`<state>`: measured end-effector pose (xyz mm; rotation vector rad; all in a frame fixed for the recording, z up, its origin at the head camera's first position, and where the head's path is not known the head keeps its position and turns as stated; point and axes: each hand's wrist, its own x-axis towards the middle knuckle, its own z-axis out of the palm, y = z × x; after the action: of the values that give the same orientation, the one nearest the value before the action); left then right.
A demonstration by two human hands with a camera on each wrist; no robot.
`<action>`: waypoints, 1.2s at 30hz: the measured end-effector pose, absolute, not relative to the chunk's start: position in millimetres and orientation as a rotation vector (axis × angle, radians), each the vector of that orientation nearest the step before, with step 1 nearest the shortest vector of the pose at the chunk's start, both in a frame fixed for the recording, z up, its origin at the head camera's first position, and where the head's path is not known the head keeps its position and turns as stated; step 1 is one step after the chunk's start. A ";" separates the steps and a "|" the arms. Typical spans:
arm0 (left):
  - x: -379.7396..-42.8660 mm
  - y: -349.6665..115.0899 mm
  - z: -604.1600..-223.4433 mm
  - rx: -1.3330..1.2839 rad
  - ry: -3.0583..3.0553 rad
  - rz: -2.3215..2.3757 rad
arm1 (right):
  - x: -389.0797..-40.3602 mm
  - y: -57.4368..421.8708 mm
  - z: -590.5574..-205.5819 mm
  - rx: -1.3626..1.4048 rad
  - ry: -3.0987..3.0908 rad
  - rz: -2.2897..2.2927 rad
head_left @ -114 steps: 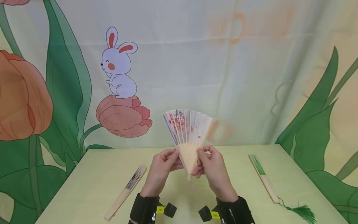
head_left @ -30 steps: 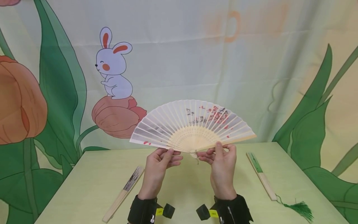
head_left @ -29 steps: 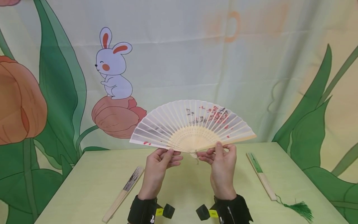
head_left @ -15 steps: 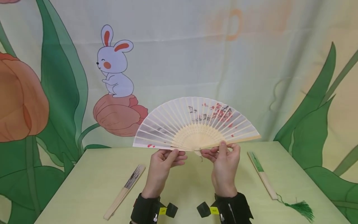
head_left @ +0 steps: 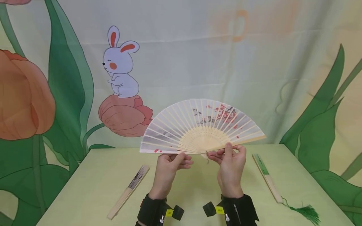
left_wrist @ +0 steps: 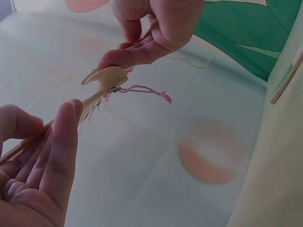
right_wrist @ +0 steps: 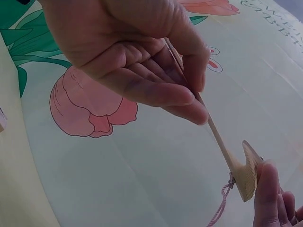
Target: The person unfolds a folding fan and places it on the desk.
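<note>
A spread folding fan (head_left: 203, 125) is held up above the table's far edge. Its pale leaf carries red blossoms and dark branches; its ribs are light wood. My left hand (head_left: 168, 171) pinches the left outer rib between thumb and fingers. On the other side, my right hand (head_left: 232, 169) grips the right outer rib close to the pivot, thumb in front. In the left wrist view a pink cord loop (left_wrist: 147, 90) hangs from the pivot end. The right wrist view shows the left hand (right_wrist: 128, 61) large at the top and the right hand (right_wrist: 271, 198) at lower right.
On the table (head_left: 195, 194), a folded fan (head_left: 128, 192) with a dark-printed leaf lies at left. Another folded fan (head_left: 267, 178), green-leaved, lies at right with a green tassel (head_left: 306, 213). Behind hangs a printed cloth (head_left: 183, 62) with a rabbit and tulips.
The fan was only partly spread several seconds ago and is now a wide half circle. Over the last second both hands keep their grips, with little movement beyond a slight shift of the view.
</note>
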<state>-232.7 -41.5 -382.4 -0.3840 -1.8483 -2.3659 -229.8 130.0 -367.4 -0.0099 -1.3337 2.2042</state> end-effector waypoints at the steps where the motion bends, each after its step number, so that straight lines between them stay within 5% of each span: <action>1: -233.6 -41.0 -381.7 -0.379 -1.852 -2.370 | -231.3 129.9 -366.5 -0.016 -1.332 2.201; 15: -220.1 -77.8 -393.6 -0.273 -1.722 -2.506 | -236.3 84.7 -373.6 -0.015 -1.315 2.305; 26: -203.0 -186.5 -419.5 0.173 -1.430 -2.569 | -269.6 -46.3 -393.2 0.050 -1.560 2.460; 36: -180.2 -256.3 -450.4 0.372 -1.051 -2.684 | -283.0 -150.2 -427.0 -0.169 -1.838 2.486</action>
<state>-180.2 -256.3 -450.4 0.3723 -1.0511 -2.6844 -283.0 -150.2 -427.0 -0.1692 -1.8377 2.4861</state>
